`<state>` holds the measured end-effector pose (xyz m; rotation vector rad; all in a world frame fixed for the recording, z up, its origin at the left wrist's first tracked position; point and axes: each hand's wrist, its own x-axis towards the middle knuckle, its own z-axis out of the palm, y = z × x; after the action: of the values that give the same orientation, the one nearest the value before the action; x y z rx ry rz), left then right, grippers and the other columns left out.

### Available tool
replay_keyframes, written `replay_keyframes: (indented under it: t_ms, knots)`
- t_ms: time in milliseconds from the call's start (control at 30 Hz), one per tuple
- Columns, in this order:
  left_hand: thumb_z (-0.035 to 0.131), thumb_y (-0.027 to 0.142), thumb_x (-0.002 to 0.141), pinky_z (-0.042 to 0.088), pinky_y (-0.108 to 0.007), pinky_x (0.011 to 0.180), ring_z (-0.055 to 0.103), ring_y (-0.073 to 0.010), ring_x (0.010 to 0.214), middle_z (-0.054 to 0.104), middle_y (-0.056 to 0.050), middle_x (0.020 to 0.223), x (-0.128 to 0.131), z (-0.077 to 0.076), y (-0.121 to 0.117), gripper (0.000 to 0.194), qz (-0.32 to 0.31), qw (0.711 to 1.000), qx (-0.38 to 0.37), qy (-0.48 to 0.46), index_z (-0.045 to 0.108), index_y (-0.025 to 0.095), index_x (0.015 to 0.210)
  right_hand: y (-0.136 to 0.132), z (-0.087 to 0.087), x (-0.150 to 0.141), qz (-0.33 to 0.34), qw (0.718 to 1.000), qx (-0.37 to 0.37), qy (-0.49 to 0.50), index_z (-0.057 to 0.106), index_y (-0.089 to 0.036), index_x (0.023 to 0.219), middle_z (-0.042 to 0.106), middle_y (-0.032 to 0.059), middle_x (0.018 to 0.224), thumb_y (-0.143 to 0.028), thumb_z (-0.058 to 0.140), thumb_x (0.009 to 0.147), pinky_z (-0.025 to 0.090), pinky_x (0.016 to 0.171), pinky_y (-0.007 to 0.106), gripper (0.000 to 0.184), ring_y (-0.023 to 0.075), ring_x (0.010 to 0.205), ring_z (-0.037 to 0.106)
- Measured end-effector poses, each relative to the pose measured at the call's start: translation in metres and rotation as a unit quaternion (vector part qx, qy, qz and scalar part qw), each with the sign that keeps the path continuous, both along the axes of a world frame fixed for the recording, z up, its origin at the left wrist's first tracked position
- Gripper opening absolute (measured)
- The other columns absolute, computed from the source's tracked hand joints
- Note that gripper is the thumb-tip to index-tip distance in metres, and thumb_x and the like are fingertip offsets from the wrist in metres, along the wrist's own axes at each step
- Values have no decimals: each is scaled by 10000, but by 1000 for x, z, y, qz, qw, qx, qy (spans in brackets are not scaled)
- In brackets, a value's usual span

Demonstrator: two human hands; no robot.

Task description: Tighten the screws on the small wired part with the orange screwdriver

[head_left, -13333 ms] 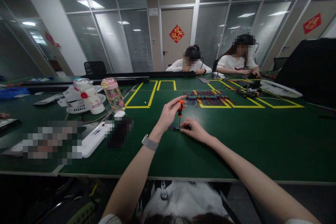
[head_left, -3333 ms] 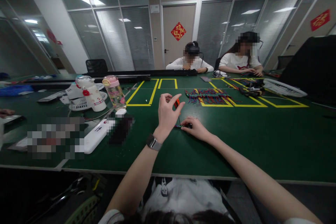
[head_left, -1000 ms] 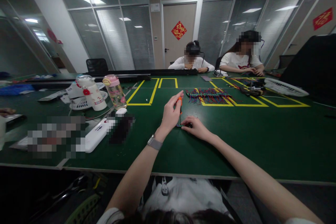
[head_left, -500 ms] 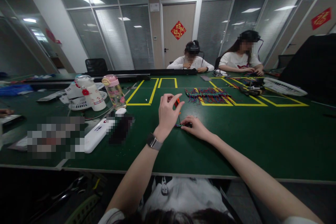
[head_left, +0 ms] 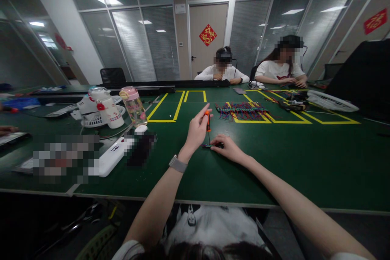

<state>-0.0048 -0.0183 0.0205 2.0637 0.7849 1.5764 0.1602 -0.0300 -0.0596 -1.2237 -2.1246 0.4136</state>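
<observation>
The left hand (head_left: pixel 197 130) is holding a screwdriver (head_left: pixel 208 122) between thumb and outstretched fingers — its orange-and-black handle is standing nearly upright, the thin shaft reaching down to a small circuit board (head_left: pixel 207 146). That board is lying on the green table (head_left: pixel 243 183), and the right hand (head_left: pixel 227 148) is pinching its right end, though the fingertips' exact hold is too small to tell. Beyond — past both hands — a row of wired boards (head_left: pixel 243 109) is lying over yellow tape (head_left: pixel 161 121)
</observation>
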Motion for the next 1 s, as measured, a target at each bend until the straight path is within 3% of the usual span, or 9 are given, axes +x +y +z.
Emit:
replay_keyframes:
  t_ms: [67, 200, 367, 533, 667, 767, 833, 933, 1000]
  knots:
    - [476, 242, 920, 502, -315, 839, 614, -160, 921, 637, -62, 1021, 0, 0, 0, 323, -13, 1000, -13, -5, 570, 229, 1230, 1, -1, 0, 1, 1000, 2, 1, 701, -174, 877, 647, 55, 856, -198, 661, 788, 459, 766, 328, 100, 188, 821, 580]
    - [645, 298, 823, 455, -379, 929, 556, -208, 1018, 574, -76, 1072, 0, 1, -4, 317, 139, 988, 56, 33, 644, 235, 1134, 1, -1, 1, 1, 1000, 3, 2, 703, -178, 889, 646, 55, 860, -203, 667, 784, 458, 772, 333, 114, 192, 828, 580]
    - [427, 239, 945, 502, -293, 811, 606, -147, 891, 624, -59, 1003, 1, 2, -4, 341, -26, 1000, -2, 14, 544, 223, 1265, 0, 0, 0, -2, 1000, 4, -1, 702, -177, 884, 647, 55, 850, -206, 663, 787, 457, 768, 332, 108, 196, 829, 578]
    - [614, 298, 847, 458, -355, 908, 571, -190, 976, 599, -66, 1047, 0, 2, -5, 294, 99, 995, 30, 11, 648, 244, 1134, 0, 0, 0, 4, 1000, -1, 1, 704, -179, 889, 649, 57, 858, -211, 661, 790, 459, 776, 335, 112, 196, 833, 581]
    - [394, 262, 953, 516, -302, 810, 642, -156, 913, 647, -75, 1078, 2, 4, -2, 357, -114, 987, -98, -49, 543, 225, 1275, 0, 0, 0, 1, 1000, 3, -1, 699, -177, 887, 651, 54, 855, -207, 663, 788, 457, 768, 331, 110, 196, 831, 580]
    - [509, 256, 902, 532, -286, 765, 660, -165, 868, 673, -69, 1003, 3, 4, -2, 329, -178, 974, -135, -40, 585, 192, 1216, 0, 1, 0, 2, 1000, 7, -1, 699, -175, 874, 654, 50, 839, -197, 662, 787, 452, 766, 326, 97, 196, 828, 580]
    - [591, 254, 855, 529, -289, 770, 647, -170, 867, 656, -66, 995, 3, 3, -4, 282, -108, 990, -87, -18, 631, 186, 1125, -1, 2, 0, 2, 1000, 6, -1, 700, -173, 872, 652, 49, 835, -191, 663, 785, 451, 760, 323, 96, 193, 821, 578]
    - [590, 266, 860, 492, -338, 860, 603, -199, 955, 605, -80, 1033, 2, 2, -9, 202, 90, 995, 33, 27, 652, 180, 1032, -2, 3, -1, 0, 1000, 3, -1, 702, -167, 877, 646, 51, 833, -184, 666, 782, 451, 756, 322, 103, 190, 811, 575]
    - [488, 247, 919, 464, -345, 907, 583, -200, 1015, 593, -86, 1075, 1, 3, -11, 213, 129, 987, 78, 55, 629, 184, 1065, -2, 3, -1, 2, 1000, 4, -1, 702, -165, 880, 645, 53, 831, -178, 664, 781, 451, 758, 324, 106, 190, 812, 573]
